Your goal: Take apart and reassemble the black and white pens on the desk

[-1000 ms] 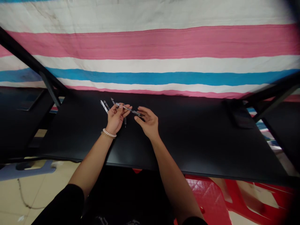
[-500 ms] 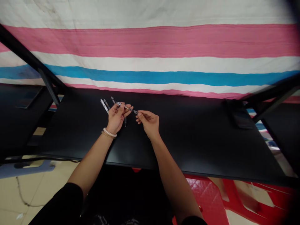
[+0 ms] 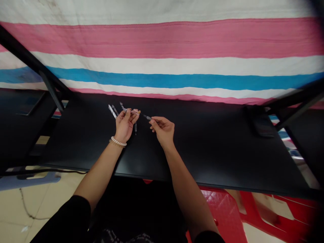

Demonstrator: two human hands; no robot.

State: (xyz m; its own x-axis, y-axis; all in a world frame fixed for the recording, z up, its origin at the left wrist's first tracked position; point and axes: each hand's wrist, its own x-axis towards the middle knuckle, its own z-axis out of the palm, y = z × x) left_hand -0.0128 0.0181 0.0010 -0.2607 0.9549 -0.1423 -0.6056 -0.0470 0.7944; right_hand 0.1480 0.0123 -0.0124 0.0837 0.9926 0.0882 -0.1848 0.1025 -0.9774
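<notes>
My left hand (image 3: 124,125) is closed around the clear barrel of a pen (image 3: 133,112), whose yellowish end points right. In the fingertips of my right hand (image 3: 163,130) is a slim grey and black pen part (image 3: 147,117), its thin dark end pointing left at the barrel. A small gap seems to lie between the two pieces. On the table behind and under my left hand are a white pen (image 3: 111,110) and a dark pen (image 3: 115,110). A dark pen tip (image 3: 135,128) shows below the left fingers; the rest is hidden by the hand.
The black table (image 3: 210,145) runs across the view, with a dark phone-like object (image 3: 262,125) at its right end. Striped cloth (image 3: 177,40) hangs behind, between black slanted frame bars (image 3: 30,55). Red plastic stools (image 3: 222,209) stand below the front edge.
My right hand has moved slightly right with the grey and black pen part, drawing it away from the barrel in my left hand. The yellowish barrel end now shows.
</notes>
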